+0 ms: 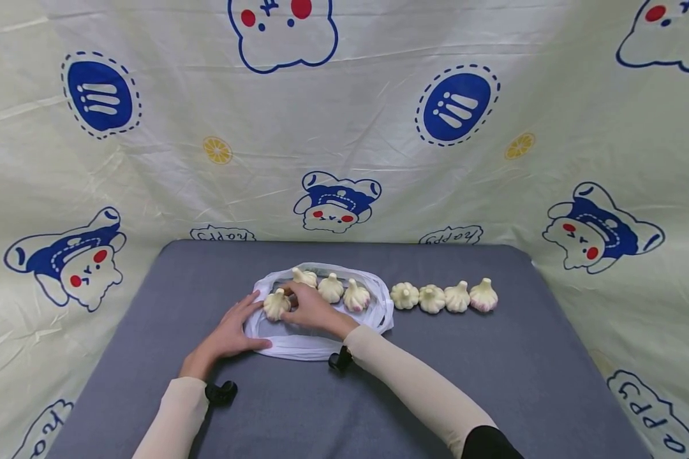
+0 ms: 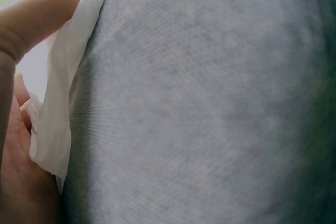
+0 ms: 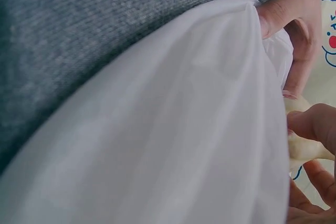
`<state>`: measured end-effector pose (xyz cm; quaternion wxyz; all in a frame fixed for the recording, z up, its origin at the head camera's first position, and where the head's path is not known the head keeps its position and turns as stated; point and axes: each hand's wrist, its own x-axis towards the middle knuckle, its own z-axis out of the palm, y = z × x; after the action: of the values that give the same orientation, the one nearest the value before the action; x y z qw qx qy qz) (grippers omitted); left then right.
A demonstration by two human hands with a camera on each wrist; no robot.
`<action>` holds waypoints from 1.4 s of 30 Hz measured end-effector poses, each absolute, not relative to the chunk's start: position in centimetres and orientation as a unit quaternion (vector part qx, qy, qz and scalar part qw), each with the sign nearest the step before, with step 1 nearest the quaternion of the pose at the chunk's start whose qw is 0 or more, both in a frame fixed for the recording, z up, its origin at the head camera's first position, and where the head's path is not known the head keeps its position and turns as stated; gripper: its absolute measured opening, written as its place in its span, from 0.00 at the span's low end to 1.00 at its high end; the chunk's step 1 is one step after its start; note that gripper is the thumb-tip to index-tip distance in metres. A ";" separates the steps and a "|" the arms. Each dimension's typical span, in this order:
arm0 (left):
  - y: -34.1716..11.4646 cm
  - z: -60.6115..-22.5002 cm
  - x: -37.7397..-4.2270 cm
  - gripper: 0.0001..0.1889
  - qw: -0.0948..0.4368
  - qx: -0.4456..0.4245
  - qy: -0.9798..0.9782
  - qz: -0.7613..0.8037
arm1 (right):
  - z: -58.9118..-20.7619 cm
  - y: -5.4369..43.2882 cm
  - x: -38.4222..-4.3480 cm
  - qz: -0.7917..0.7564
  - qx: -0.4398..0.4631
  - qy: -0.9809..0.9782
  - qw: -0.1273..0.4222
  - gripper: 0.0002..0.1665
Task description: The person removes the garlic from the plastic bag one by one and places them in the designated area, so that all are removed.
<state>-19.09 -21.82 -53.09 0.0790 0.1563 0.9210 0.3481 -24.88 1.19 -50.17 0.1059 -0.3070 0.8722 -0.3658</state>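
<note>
A white plastic bag lies with its mouth spread wide on the grey table. My left hand holds the bag's left side, thumb at the near rim and fingers along the far side; in the left wrist view the thumb meets the white film. Reaching over the bag, my right hand grips a garlic bulb at the left end of the opening. Inside the ring of the rim sit other garlic bulbs. In the right wrist view, bag film hides much of the work.
A row of several garlic bulbs stands just right of the bag. The grey cloth table ends at a printed white curtain behind it. Black wrist straps sit on both arms.
</note>
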 end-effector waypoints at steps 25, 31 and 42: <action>-21.8 -53.1 -19.0 0.48 0.050 0.179 0.919 0.347 | -48.4 6.3 -23.9 -0.487 -0.280 0.819 0.120 0.31; -21.9 -53.2 -19.2 0.48 0.054 0.176 0.920 0.347 | -47.5 7.4 -23.3 -0.510 -0.251 0.815 0.114 0.32; -21.8 -53.3 -19.0 0.47 0.041 0.169 0.916 0.360 | -47.1 10.4 -20.9 -0.577 -0.212 0.785 0.073 0.32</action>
<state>-19.02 -21.84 -53.28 0.0412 0.1693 0.9164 0.3603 -20.86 10.41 -47.11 0.0734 -0.2123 0.7851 -0.5773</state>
